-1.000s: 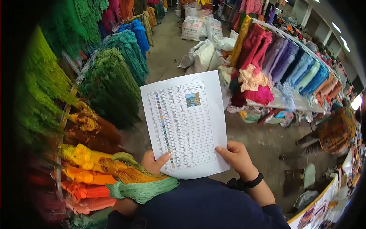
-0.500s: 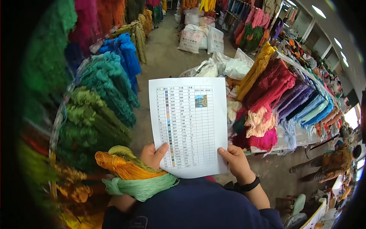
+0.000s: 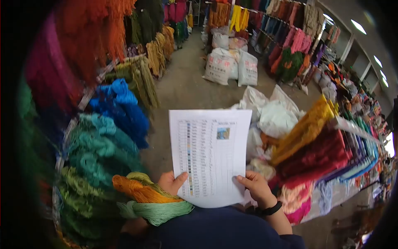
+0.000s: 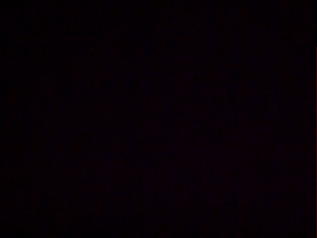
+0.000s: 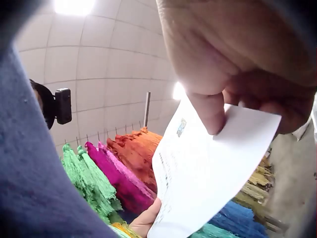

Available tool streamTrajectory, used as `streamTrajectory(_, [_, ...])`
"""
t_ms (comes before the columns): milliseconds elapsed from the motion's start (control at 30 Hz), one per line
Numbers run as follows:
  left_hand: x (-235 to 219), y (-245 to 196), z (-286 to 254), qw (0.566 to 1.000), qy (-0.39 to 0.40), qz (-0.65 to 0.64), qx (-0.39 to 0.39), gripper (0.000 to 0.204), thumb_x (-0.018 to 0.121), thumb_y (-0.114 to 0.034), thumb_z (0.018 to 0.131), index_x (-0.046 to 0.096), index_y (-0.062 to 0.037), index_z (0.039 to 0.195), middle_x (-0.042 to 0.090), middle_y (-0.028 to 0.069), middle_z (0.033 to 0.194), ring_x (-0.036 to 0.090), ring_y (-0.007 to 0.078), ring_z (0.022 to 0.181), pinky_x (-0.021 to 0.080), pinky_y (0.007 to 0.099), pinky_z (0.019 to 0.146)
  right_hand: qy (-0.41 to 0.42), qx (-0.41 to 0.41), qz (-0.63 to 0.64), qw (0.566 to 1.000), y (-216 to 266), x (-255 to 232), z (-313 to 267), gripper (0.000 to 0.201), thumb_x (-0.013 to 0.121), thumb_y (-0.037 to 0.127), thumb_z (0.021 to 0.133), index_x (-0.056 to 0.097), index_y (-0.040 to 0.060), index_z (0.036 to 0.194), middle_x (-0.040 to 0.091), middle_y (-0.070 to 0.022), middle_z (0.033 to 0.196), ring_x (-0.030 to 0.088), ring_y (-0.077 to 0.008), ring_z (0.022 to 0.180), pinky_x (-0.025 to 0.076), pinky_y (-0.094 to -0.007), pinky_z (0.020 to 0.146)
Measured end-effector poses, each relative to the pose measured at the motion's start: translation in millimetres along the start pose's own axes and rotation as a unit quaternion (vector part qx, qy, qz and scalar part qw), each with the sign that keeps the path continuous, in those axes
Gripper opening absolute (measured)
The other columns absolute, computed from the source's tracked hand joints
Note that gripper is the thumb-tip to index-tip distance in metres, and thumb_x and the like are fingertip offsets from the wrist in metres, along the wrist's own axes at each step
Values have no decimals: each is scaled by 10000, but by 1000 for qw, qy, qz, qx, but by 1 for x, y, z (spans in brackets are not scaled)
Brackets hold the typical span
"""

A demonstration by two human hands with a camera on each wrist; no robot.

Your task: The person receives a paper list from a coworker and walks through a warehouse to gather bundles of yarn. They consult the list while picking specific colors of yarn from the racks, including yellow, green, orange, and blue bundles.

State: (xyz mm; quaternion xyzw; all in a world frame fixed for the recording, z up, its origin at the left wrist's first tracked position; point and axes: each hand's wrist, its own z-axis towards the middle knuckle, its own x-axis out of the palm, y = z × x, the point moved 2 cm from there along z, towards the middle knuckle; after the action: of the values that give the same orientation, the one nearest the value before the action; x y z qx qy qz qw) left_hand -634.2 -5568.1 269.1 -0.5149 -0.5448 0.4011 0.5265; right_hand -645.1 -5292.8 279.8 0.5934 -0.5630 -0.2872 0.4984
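Observation:
Both hands hold up a printed sheet of paper (image 3: 226, 166) in front of the chest. It carries a table with a column of colour swatches and a small picture near the top. My left hand (image 3: 169, 183) pinches its lower left edge, thumb on the printed face. Over the left wrist hang thread skeins: an orange skein (image 3: 145, 191) and a pale green skein (image 3: 159, 211), with an olive one behind. At the lower right edge my right hand (image 3: 258, 186) pinches the paper, thumb in front; the right wrist view shows this thumb pressing the sheet (image 5: 198, 173). The left wrist view is black.
Racks of hanging yarn line the left, with blue yarn (image 3: 120, 103) and teal yarn (image 3: 97, 141) close by. On the right stands a rack with yellow yarn (image 3: 304, 128) and dark red yarn (image 3: 315, 157). White sacks (image 3: 219, 66) stand on the floor (image 3: 182, 89) ahead.
The head view has shifted along the aisle: the blue and teal yarn and the right rack are nearer. Both hands still hold the sheet, which appears lower in view.

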Motion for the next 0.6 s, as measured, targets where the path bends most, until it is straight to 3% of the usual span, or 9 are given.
streamTrajectory(67, [5,-10,48,999,11,-6,-42,294,543,-208,933,614,44,1068,661,110,993,609,134,897,492,267,770,8,-19,-8,1000,16,-28,57,230,615,173,877,652,-25,988,659,-26,861,584,-81,744,457,-225,689])
streamTrajectory(200, [11,-29,117,999,-11,50,-16,293,538,-205,935,615,47,1062,665,108,971,613,126,855,497,263,743,7,-2,-60,998,56,-55,129,206,625,141,862,656,-38,957,672,-51,886,596,-89,779,455,-231,718])
streamTrajectory(333, [-3,-35,193,997,-32,39,-51,273,530,-171,932,606,48,1077,656,115,1012,607,140,900,483,275,790,20,-27,-17,999,89,-56,200,220,619,148,875,650,-48,968,663,-44,866,581,-73,738,454,-208,670])
streamTrajectory(367, [-3,-34,184,997,-34,33,-54,269,529,-168,932,610,49,1069,658,115,1006,608,139,893,484,276,787,20,-22,-17,999,86,-53,192,220,619,148,875,650,-48,968,663,-44,866,581,-73,738,454,-208,670])
streamTrajectory(433, [-12,-38,236,997,-33,25,-59,266,529,-166,931,613,50,1061,660,116,1000,609,138,887,485,277,785,11,-18,2,1000,103,-58,242,222,620,148,874,644,-52,969,663,-48,872,586,-80,750,458,-216,685])
streamTrajectory(600, [-36,-61,353,1000,-8,25,5,264,541,-168,927,620,60,1035,665,127,965,615,133,860,498,269,740,-20,-54,-6,998,141,-66,342,205,614,132,870,643,-44,971,668,-54,875,591,-89,762,452,-230,710])
